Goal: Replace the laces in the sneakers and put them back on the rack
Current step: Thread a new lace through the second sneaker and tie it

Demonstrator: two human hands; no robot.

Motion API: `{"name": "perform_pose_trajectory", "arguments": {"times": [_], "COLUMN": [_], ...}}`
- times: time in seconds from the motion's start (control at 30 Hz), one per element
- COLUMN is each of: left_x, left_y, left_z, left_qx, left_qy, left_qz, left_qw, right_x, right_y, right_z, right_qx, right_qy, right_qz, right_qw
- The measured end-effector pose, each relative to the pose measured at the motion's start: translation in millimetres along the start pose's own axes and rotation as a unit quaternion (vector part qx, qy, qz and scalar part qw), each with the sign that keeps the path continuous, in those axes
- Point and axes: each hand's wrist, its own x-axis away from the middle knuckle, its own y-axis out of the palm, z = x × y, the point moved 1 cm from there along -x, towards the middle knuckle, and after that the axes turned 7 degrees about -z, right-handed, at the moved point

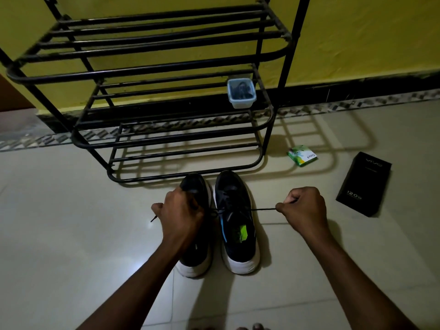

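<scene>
**Rack** (293, 44): black metal, against the yellow wall (357, 32). Its top and left edge are cut off by the frame. All of its shelves stand bare of sneakers.

**Left hand** (181, 210): fingers curled tight over the front of the left sneaker (196, 258). It covers the eyelet area, so the lacing beneath cannot be made out. A short black tip of the lace (262, 209) projects from the fist on the thumb side, so this hand grips one lace end.

**Sneakers:** both stand on the floor (71, 210) just in front of the rack's bottom shelf, side by side, toes to the rack, heels to the person. They are dark with white soles. The right sneaker (238, 234) is uncovered. Its opening shows a green tag, and its lacing is too dark to read.

**Lace:** runs taut from near the gap between the sneakers, across the right sneaker, to the right hand (304, 210). Where it starts is hidden in shadow.

**Tub** (241, 94): clear plastic, on the right end of the rack's middle shelf. It holds dark contents that cannot be identified.

**Packet** (302, 155): green and white, on the floor right of the rack.

**Right hand:** fingers closed in a fist, pinching the lace end, held well apart from the sneakers.

**Box** (364, 184): black, flat on the floor at far right.

**Toes** (258, 327): cut off by the bottom edge.
</scene>
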Motion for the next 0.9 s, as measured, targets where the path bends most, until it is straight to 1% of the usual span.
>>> {"name": "perform_pose_trajectory", "arguments": {"times": [0.13, 0.63, 0.77, 0.83, 0.9], "left_x": [-2.9, -3.2, -3.7, -8.3, -11.9], "left_y": [2.2, 4.5, 3.0, 1.9, -4.3], "left_z": [-2.6, -5.5, -9.0, -16.6, -19.2], "left_qx": [0.014, -0.013, -0.021, -0.02, 0.01], "left_qy": [0.006, 0.003, 0.01, 0.029, 0.054], "left_qz": [-0.007, 0.001, -0.005, -0.013, -0.029], "left_qw": [1.0, 1.0, 1.0, 0.999, 0.998], "right_x": [-0.5, 0.6, 0.2, -1.6, -2.0], "right_y": [1.5, 1.3, 0.4, -3.3, -9.3], "right_z": [1.7, 6.7, 8.2, 10.9, 11.9], "right_qx": [0.004, 0.012, 0.022, 0.027, 0.038], "right_qy": [0.009, 0.004, -0.019, -0.042, -0.062], "right_qz": [-0.003, -0.007, -0.005, -0.009, -0.032], "right_qw": [1.0, 1.0, 1.0, 0.999, 0.997]}}
